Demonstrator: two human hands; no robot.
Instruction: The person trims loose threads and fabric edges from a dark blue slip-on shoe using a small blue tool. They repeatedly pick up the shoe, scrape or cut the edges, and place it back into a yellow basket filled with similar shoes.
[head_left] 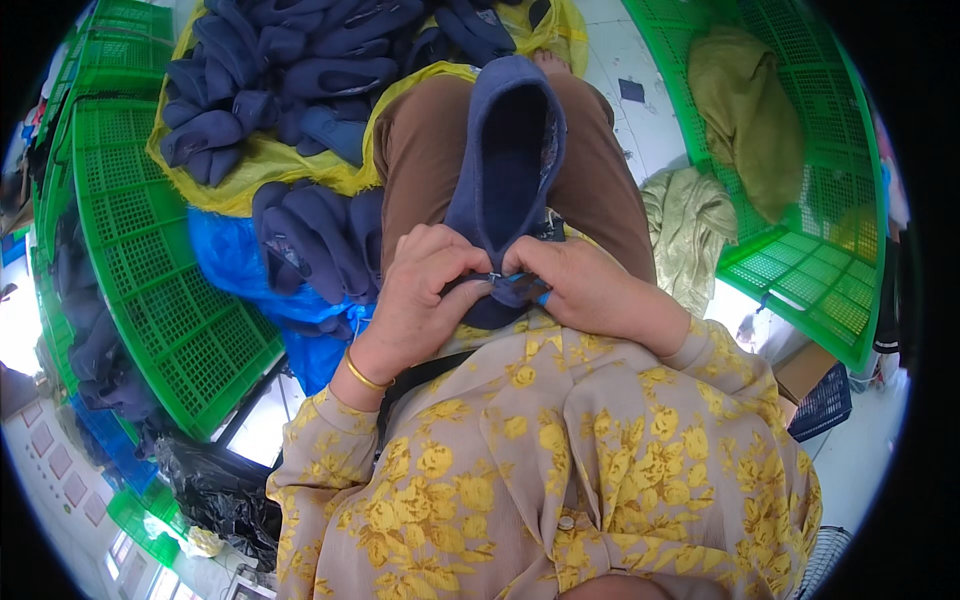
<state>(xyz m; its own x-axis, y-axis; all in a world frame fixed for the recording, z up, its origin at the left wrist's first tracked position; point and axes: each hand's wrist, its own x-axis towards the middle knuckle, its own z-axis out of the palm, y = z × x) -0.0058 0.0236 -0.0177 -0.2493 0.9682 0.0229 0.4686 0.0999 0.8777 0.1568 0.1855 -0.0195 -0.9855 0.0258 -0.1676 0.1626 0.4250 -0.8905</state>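
A navy cloth shoe (463,205) lies across my lap, its heel pointing away and its toe close to my belly. Over its toe end, my left hand (432,275) is closed, thumb and forefinger pinching a small dark piece of trim. My right hand (575,285) meets it there with bent, pinching fingers. A tiny shiny bit shows between the fingertips. Something bright blue peeks out under my right fingers; its kind is hidden. The shoe's opening faces up and shows a dark inside.
Many navy shoes (340,75) heap on a yellow sack (240,190) ahead left. More lie on a blue bag (225,250) by my left knee. Green plastic baskets (165,250) stand on both sides; the right one holds olive cloth (745,120). Pale cloth (685,225) sits beside my right knee.
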